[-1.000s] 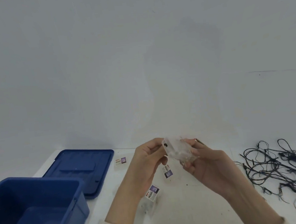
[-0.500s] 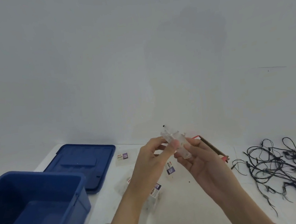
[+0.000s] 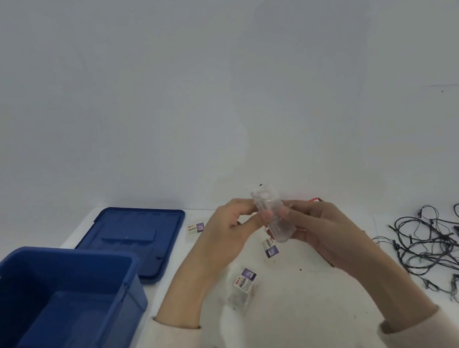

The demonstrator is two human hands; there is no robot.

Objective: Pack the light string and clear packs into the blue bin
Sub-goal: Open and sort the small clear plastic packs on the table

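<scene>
Head view: the blue bin (image 3: 69, 253) is cut off by the left and bottom edges, and the dark light string (image 3: 442, 245), tangled on the white table (image 3: 307, 307), runs off the right edge. A red-edged item (image 3: 314, 200) is mostly hidden behind the right hand (image 3: 325, 234). The held clear pack (image 3: 273, 220) is hard to read; its contents cannot be made out. It is above the table at centre, its long axis near upright with the top leaning slightly left. The left hand (image 3: 228, 230) pinches its left side, and the right hand's thumb and curled fingers grip its right side. Three labelled packs (image 3: 245, 280) lie below, and the bin's lid (image 3: 133, 237) is flat behind the bin.
</scene>
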